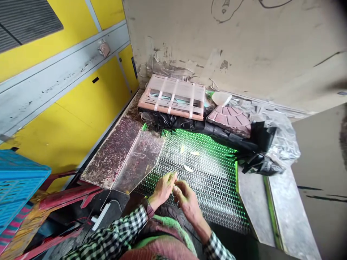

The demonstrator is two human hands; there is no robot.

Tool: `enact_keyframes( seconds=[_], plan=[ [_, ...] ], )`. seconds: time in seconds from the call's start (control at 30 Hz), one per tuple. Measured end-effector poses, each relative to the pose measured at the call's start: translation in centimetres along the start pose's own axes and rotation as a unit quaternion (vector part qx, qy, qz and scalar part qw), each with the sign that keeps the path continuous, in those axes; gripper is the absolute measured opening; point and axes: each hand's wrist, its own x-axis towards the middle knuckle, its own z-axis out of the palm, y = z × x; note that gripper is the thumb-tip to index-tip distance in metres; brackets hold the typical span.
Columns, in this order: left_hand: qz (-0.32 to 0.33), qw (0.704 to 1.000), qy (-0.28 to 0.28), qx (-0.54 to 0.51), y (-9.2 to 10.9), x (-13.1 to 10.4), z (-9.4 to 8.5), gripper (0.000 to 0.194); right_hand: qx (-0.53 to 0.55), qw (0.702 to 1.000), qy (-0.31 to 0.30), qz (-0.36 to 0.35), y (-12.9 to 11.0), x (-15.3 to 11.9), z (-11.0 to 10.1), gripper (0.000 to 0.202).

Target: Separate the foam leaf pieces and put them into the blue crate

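Observation:
My left hand (162,190) and my right hand (189,202) are close together over the near part of a metal mesh belt (214,195). Their fingers are bent and pinched, with the fingertips almost meeting. A yellowish tint shows at the left fingertips, but whatever the hands hold is too small to make out. Just beyond them a pale, leaf-shaped piece (188,168) lies on the mesh. Farther up the belt are a second pale piece (194,153) and a yellowish one (182,148). Green light glows through the mesh around them.
A taped bundle (176,94), a pinkish wedge-patterned slab (230,118) and black plastic (200,126) cross the belt's far end. Stained metal (114,155) borders it on the left, a grey plate (255,206) on the right. A blue crate (21,187) stands at left.

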Motion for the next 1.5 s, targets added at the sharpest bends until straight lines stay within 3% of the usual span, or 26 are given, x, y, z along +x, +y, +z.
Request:
enact_keyframes(
  seconds=[0.07,0.17,0.33,0.7,0.77,0.87,1.0,1.2,1.37,1.43,1.5],
  plan=[
    [0.005,0.999,-0.01,-0.05,0.1,0.0,0.4,0.052,0.076,0.996,0.026,0.024,0.4,0.3,0.9,0.045],
    [-0.037,0.99,-0.037,-0.133,-0.2,0.1,0.5,0.05,0.139,0.986,0.074,0.062,1.2,1.2,1.1,0.049],
    [-0.072,0.978,-0.06,-0.186,-0.9,0.2,0.0,0.046,0.151,0.981,0.101,0.074,1.6,2.0,0.5,0.049],
    [-0.08,0.969,-0.027,-0.233,-1.6,0.4,0.1,0.047,0.147,0.979,0.131,0.051,2.7,2.8,0.4,0.046],
    [-0.083,0.969,-0.016,-0.233,-1.7,0.6,-0.2,0.045,0.106,0.983,0.138,0.051,3.1,2.9,-0.5,0.046],
    [-0.085,0.976,-0.001,-0.198,-1.7,0.6,-0.7,0.042,-0.041,0.986,0.159,0.03,3.4,2.9,-2.4,0.048],
    [-0.068,0.989,0.005,-0.129,-1.3,0.3,-0.7,0.037,-0.214,0.954,0.208,0.001,2.5,2.3,-3.7,0.052],
    [0.005,0.998,-0.01,-0.063,-0.5,-0.2,0.1,0.033,-0.068,0.995,0.067,0.004,1.4,1.5,-1.7,0.048],
    [-0.1,0.982,-0.1,-0.124,-0.7,0.2,-0.2,0.031,-0.12,0.987,0.102,-0.044,2.1,1.4,-1.1,0.044],
    [-0.105,0.987,-0.06,-0.106,-1.0,0.5,-0.2,0.027,-0.152,0.979,0.128,-0.035,2.4,1.6,-1.6,0.045],
    [-0.058,0.998,-0.004,-0.031,-1.2,0.7,0.0,0.024,-0.185,0.971,0.151,-0.006,2.7,1.9,-2.3,0.047]
  ],
)
